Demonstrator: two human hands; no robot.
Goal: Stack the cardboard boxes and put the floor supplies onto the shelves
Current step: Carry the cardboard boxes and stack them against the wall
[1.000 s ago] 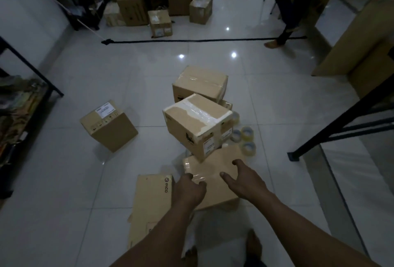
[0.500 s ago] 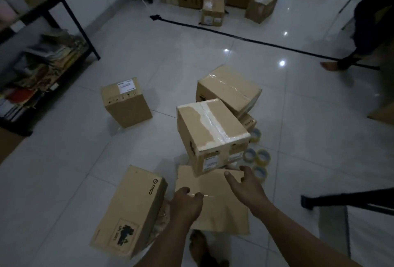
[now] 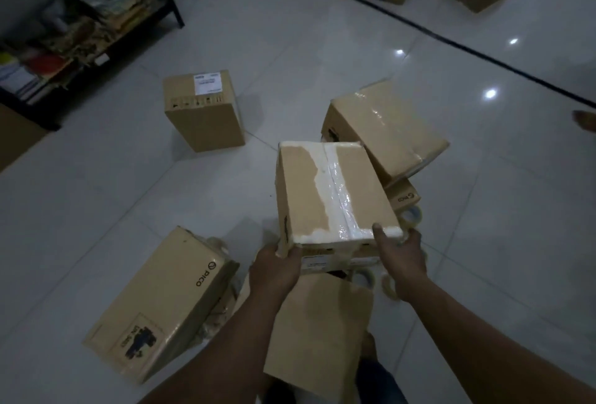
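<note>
Both hands grip the taped box [image 3: 332,190] at its near corners. The left hand [image 3: 274,271] curls round the left corner and the right hand [image 3: 403,258] hooks its thumb over the top edge, probably to lift it level for stacking. The fingers wrap out of sight behind it. Tape rolls [image 3: 388,287], partly hidden, lie just right of the right fingers, and a flat box [image 3: 319,323] lies below.
</note>
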